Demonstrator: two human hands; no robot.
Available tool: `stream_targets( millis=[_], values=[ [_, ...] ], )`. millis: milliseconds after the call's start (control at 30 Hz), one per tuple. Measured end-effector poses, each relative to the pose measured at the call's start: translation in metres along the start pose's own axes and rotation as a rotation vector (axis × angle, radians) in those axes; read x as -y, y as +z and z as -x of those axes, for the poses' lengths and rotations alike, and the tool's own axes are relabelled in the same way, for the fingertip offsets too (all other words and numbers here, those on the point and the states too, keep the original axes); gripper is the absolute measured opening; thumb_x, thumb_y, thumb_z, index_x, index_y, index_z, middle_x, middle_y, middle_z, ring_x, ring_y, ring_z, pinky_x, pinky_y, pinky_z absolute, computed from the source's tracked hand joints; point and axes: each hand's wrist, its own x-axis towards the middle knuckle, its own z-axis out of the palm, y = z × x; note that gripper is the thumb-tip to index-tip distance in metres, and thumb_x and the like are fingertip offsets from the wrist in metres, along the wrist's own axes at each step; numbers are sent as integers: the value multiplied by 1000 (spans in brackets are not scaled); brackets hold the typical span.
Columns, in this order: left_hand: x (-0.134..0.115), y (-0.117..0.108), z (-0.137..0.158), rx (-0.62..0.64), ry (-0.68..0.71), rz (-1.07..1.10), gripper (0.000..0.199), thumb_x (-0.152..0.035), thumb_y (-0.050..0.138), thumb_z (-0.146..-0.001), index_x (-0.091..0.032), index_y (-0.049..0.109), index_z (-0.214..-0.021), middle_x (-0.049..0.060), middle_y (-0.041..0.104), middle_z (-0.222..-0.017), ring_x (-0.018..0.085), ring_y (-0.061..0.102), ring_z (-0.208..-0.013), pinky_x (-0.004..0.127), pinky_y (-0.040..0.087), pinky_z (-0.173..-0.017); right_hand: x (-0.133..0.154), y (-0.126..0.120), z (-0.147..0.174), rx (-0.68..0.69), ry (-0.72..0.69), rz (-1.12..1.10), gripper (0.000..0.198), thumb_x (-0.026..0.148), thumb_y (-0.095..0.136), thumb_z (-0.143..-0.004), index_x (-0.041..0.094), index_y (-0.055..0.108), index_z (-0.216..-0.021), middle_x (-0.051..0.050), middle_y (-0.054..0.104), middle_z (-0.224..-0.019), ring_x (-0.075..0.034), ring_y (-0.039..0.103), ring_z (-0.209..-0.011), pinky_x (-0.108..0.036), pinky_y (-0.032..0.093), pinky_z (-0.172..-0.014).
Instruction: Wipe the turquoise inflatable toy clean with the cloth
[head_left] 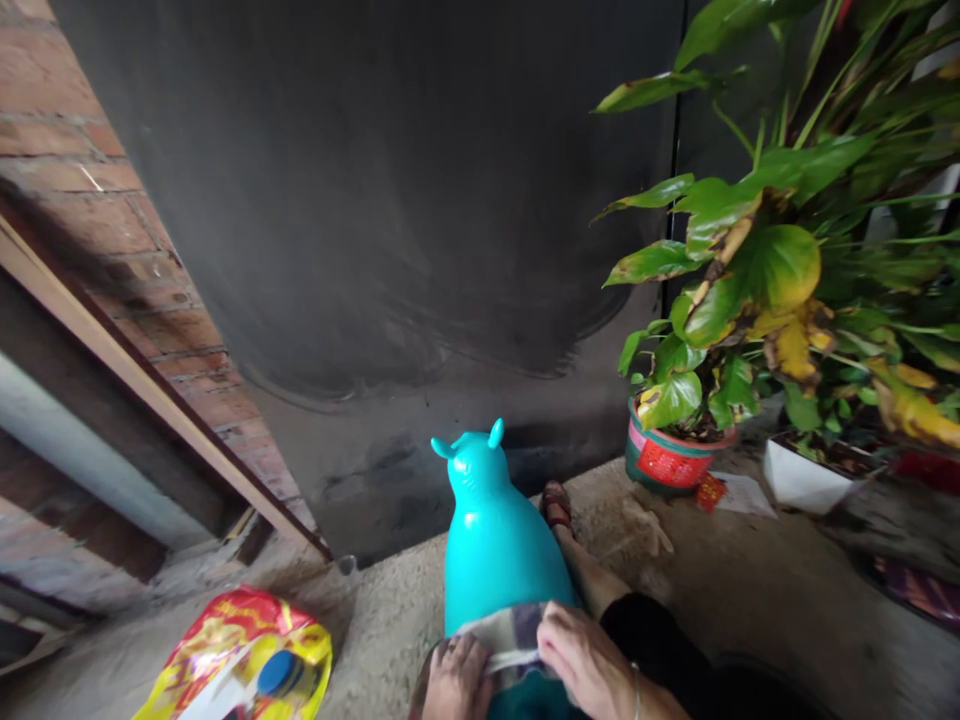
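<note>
A turquoise inflatable animal toy (495, 545) with two small ears stands on the concrete floor right in front of me, facing away towards the dark wall. A patterned cloth (512, 638) lies across its back. My left hand (456, 680) grips the cloth's left end, fingers curled. My right hand (583, 662), with a bangle at the wrist, holds the cloth's right end. My leg and sandalled foot (556, 505) stretch out beside the toy on its right.
A dark stained wall (390, 200) rises ahead, with a brick wall (90, 180) at left. A red and yellow bag with a blue cap (244, 665) lies at lower left. A green-and-red potted plant (670, 455) and a white planter (802, 480) stand at right.
</note>
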Motion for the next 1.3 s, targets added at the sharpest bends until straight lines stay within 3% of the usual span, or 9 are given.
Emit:
stream_targets(
  millis=[167,333,467,733,833,933,1033,1133,1300],
  values=[
    [0,-19,3,110,-49,210,29,-38,44,-89,-31,64,-110,3,71,-109,17,67,-98,24,55,-83,-7,7,3,-20,98,-68,34,37,23,-101,23,51,-88,4,57,-67,-12,55,-60,-24,31,-56],
    [-13,-60,-1,175,-165,512,30,-47,42,-90,-31,66,-96,-1,70,-95,13,65,-91,20,52,-82,-16,10,9,-36,107,-210,32,41,28,-99,24,50,-84,3,58,-79,-11,55,-72,-23,35,-66],
    [-22,-77,-6,164,-282,658,27,-46,46,-88,-29,66,-94,-2,69,-95,13,63,-92,21,49,-84,-20,10,8,-44,177,-324,32,44,28,-97,24,49,-84,5,51,-67,-11,50,-63,-22,36,-63],
    [-27,-88,-11,139,-436,662,28,-41,40,-90,-27,64,-85,-2,67,-86,13,62,-85,22,46,-77,-13,9,0,-68,224,-513,32,46,28,-94,22,49,-98,0,58,-89,-12,55,-80,-23,43,-76],
    [-28,-87,-10,144,-465,625,29,-40,39,-90,-27,65,-87,-1,68,-88,14,62,-89,24,46,-79,-7,9,1,-19,223,-533,27,45,37,-91,23,51,-101,3,57,-81,-12,54,-74,-21,42,-68],
    [-29,-82,-9,159,-481,628,30,-40,39,-89,-26,65,-88,1,68,-90,15,63,-91,26,46,-82,-2,18,4,7,249,-414,27,35,60,-78,26,52,-101,8,55,-72,-11,52,-66,-20,39,-61],
    [-29,-78,-9,169,-510,625,30,-38,39,-89,-25,65,-90,1,69,-91,16,63,-91,28,46,-83,-3,33,10,-22,268,-228,39,14,58,-67,25,52,-103,4,62,-91,-14,57,-84,-23,40,-75],
    [-27,-79,-10,172,-527,617,29,-37,38,-88,-24,64,-89,2,69,-91,17,63,-91,29,46,-82,-12,41,16,-73,286,-143,43,4,44,-66,23,55,-103,-2,62,-103,-19,56,-100,-31,37,-89],
    [-28,-82,-9,193,-475,656,30,-41,38,-90,-24,63,-87,2,67,-90,16,61,-90,27,47,-84,-26,18,16,-165,285,-108,27,8,34,-77,22,55,-87,-2,60,-84,-17,59,-78,-28,41,-73]
  ],
)
